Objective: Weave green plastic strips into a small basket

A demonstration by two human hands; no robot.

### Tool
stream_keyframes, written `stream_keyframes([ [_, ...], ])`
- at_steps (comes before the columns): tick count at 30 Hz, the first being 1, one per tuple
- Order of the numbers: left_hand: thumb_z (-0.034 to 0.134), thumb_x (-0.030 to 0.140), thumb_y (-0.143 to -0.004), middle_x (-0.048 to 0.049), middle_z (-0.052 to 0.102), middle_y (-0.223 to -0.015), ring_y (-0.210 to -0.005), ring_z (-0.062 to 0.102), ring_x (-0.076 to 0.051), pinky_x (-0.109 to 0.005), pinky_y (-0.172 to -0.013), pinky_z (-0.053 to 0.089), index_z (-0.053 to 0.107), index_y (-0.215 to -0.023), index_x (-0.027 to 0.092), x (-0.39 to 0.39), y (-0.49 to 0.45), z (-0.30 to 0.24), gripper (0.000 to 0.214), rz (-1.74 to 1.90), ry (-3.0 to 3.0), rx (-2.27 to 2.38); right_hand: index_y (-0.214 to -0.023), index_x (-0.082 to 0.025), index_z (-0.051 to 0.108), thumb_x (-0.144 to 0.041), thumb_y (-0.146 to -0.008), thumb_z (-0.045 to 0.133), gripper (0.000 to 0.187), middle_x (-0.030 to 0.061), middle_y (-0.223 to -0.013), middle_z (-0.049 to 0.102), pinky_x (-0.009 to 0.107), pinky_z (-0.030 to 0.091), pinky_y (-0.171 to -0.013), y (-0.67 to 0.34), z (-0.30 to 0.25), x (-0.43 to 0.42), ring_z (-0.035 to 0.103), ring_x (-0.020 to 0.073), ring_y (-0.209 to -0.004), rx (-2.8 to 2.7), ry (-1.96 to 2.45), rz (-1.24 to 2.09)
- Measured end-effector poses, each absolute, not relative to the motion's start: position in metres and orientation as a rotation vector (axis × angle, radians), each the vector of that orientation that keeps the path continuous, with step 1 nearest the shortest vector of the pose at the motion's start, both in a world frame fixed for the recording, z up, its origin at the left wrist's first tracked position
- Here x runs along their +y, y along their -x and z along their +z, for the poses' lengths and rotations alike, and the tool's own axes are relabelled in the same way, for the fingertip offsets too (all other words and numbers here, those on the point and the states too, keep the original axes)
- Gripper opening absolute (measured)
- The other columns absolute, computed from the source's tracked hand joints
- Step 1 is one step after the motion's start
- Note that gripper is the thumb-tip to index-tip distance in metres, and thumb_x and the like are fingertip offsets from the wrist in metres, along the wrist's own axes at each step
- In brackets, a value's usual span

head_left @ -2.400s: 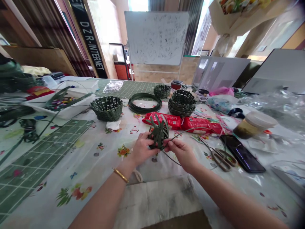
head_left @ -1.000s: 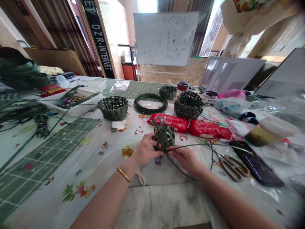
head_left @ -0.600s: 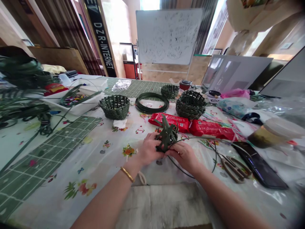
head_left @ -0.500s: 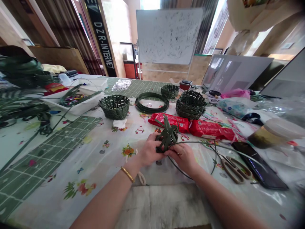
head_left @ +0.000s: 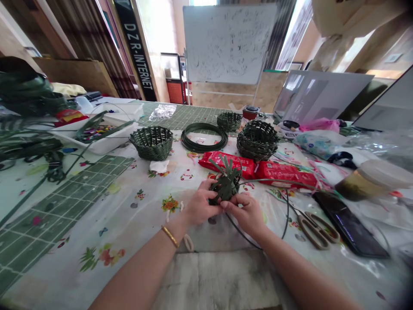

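Observation:
A small, partly woven dark green basket (head_left: 227, 184) with loose strip ends sticking up is between my two hands. My left hand (head_left: 204, 203) is closed around its left side, thumb toward the front. My right hand (head_left: 243, 211) pinches at the basket's lower right edge, fingertips close to the left thumb. A long thin green strip (head_left: 287, 215) runs from the basket and loops out to the right past my right wrist. What exactly lies between the right fingertips is partly hidden.
Beyond my hands lie red packets (head_left: 285, 174), a strip coil (head_left: 204, 137) and woven baskets (head_left: 151, 143), (head_left: 258, 141). To the right are scissors (head_left: 318, 230), a phone (head_left: 351, 224) and a lidded tub (head_left: 371, 181). A white tray (head_left: 106, 144) stands left.
The basket has turned slightly in my hands, its strip ends now pointing more upright. The long strip on the right has shifted and hangs differently. My right fingers have bent in closer.

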State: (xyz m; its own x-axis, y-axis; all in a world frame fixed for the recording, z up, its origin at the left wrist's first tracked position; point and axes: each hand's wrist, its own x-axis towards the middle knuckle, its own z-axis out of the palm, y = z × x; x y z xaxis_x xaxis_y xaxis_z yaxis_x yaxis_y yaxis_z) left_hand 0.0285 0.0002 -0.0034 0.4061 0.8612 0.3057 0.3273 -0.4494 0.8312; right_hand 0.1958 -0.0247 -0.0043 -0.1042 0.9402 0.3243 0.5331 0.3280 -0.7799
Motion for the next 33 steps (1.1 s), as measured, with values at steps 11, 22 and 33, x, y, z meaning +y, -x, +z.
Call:
stream_keyframes([
  [11,0.065,0.013,-0.063,-0.0067,0.053,-0.102,-0.109,0.048,-0.024,-0.035,-0.098,0.039,0.063,-0.06,0.016,-0.005,-0.031,-0.006,0.005,1.09,-2.039,1.069,-0.062,-0.02,0.055,-0.029,-0.085,0.054,0.025,-0.0032,-0.058,0.058,0.031,0.033,-0.07,-0.2,-0.013,-0.024,0.048,0.0125,-0.06,-1.889,1.114,0.53],
  [22,0.064,0.013,-0.063,-0.0069,0.053,-0.108,-0.111,0.047,-0.025,-0.037,-0.099,0.039,0.066,-0.064,0.017,-0.003,-0.025,-0.002,0.005,1.017,-2.053,1.031,-0.063,-0.019,0.051,-0.033,-0.083,0.054,0.024,-0.0023,-0.062,0.057,0.03,0.035,-0.07,-0.2,-0.009,-0.027,0.05,0.0132,-0.064,-1.925,1.163,0.563],
  [33,0.065,0.017,-0.066,-0.0066,0.055,-0.101,-0.106,0.049,-0.023,-0.036,-0.096,0.041,0.063,-0.06,0.017,-0.002,-0.028,-0.004,0.006,1.035,-2.08,1.094,-0.05,-0.02,0.04,-0.022,-0.071,0.055,0.025,-0.0045,-0.047,0.047,0.031,0.034,-0.066,-0.188,-0.005,-0.024,0.043,0.011,-0.05,-1.841,1.284,0.358],
])
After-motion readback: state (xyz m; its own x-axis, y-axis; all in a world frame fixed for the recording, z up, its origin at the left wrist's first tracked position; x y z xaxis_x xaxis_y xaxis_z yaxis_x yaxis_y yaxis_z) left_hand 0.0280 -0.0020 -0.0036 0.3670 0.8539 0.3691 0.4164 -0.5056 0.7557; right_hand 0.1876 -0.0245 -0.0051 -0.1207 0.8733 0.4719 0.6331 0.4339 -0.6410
